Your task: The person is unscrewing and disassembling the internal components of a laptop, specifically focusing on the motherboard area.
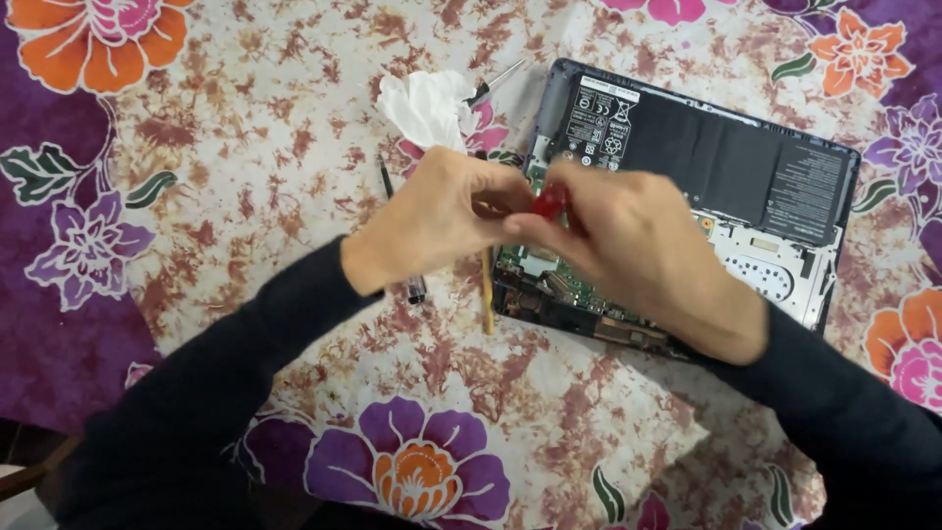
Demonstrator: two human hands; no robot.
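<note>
gripping a small red object (550, 200) between them, the left hand (432, 221) and the right hand (628, 240) meet above the left edge of an opened laptop (746, 186). the left hand is curled nearly closed, fingertips pinching toward the red object; a thin wooden stick (487, 294) runs down from under this hand and its upper end is hidden by the fingers, so whether the hand holds it cannot be told. the right hand is also curled, thumb and fingers closed around the red object, which shows only as a small glossy patch between the two hands; its full shape cannot be told.

directly beneath and beyond the right hand lies the laptop, base cover off, with a black battery panel at its far side and a green circuit board (549, 285) at the near left corner. just beyond the left hand lies a crumpled white tissue (427, 106), and a slim screwdriver (496, 82) rests just beside it. a dark pen-like tool (400, 236) lies under the left wrist, partly covered. everything rests on a floral cloth (245, 128) with purple and orange flowers. both forearms wear dark sleeves (196, 393).
</note>
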